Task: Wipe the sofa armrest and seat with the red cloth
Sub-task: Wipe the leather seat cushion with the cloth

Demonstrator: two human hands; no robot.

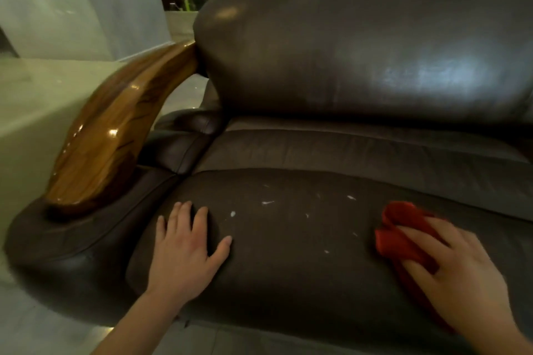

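Note:
A dark brown leather sofa fills the view. Its seat cushion (302, 239) carries several small white specks near the middle. On the left runs a glossy wooden armrest (115, 135) over a padded leather arm (57, 239). My left hand (187, 248) lies flat on the left part of the seat, fingers spread, holding nothing. My right hand (458, 268) presses the crumpled red cloth (403, 233) onto the right part of the seat, fingers over it. The specks lie between the two hands.
The big leather backrest (360, 43) rises behind the seat. A pale wall and light floor (43, 95) lie left of the armrest. Far behind, a lit glass area shows a person standing. Grey floor tiles (43, 326) run below the sofa's front edge.

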